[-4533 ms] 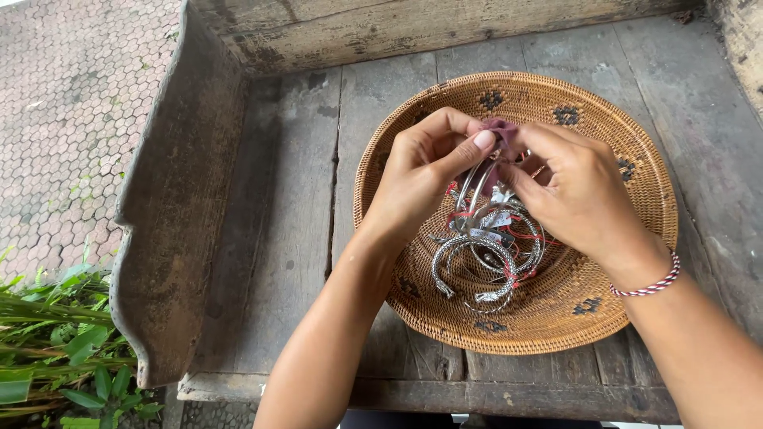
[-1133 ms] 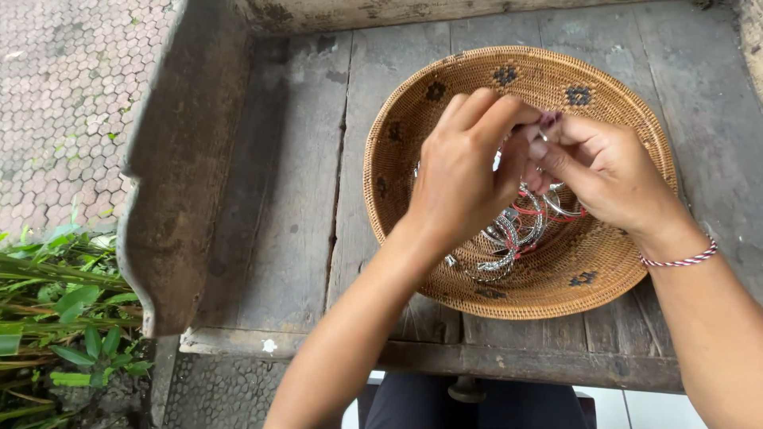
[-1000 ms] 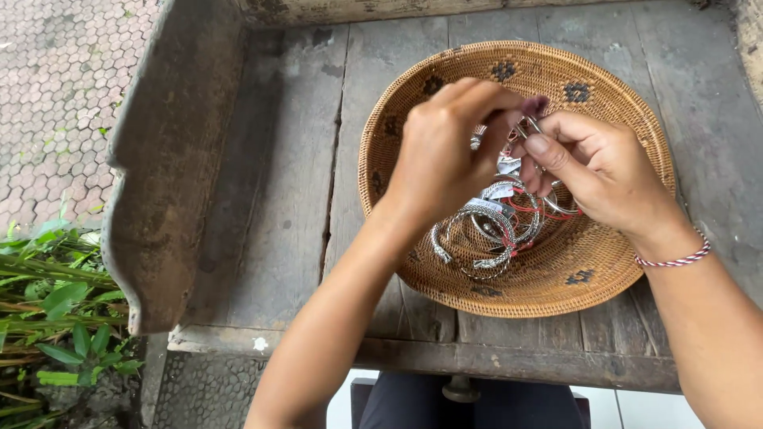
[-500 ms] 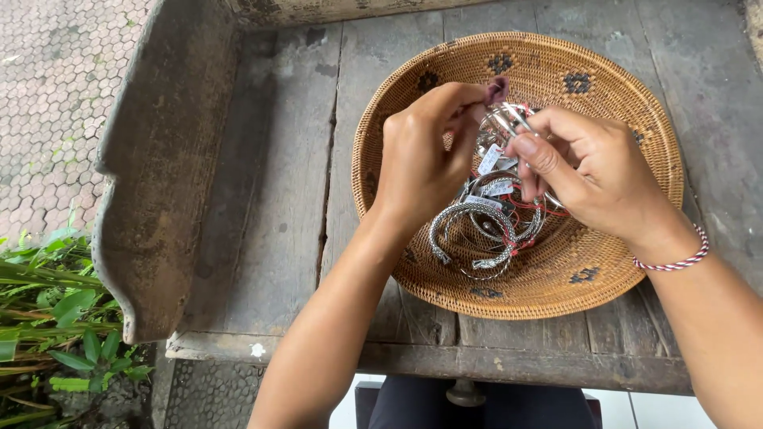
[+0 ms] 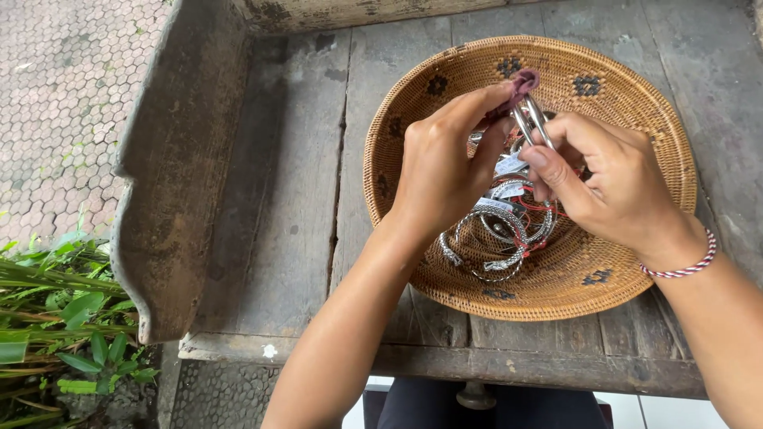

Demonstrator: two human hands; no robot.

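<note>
Open wooden bench top [image 5: 270, 206] runs from the 9 o'clock side of the woven basket [image 5: 636, 103] to the raised armrest [image 5: 171, 183] at far 9 o'clock, which walls off that edge. A backboard [image 5: 358, 12] closes 12 o'clock. Narrow bare planks lie at 3 o'clock and along the front edge at 6. Inside the basket, the bangle pile [image 5: 501, 230] fills the centre; both forearms enter from 6, the left hand [image 5: 445, 167] and right hand [image 5: 604, 179] cover the middle. Bare weave stays along the rim from 12 to 3.
</note>
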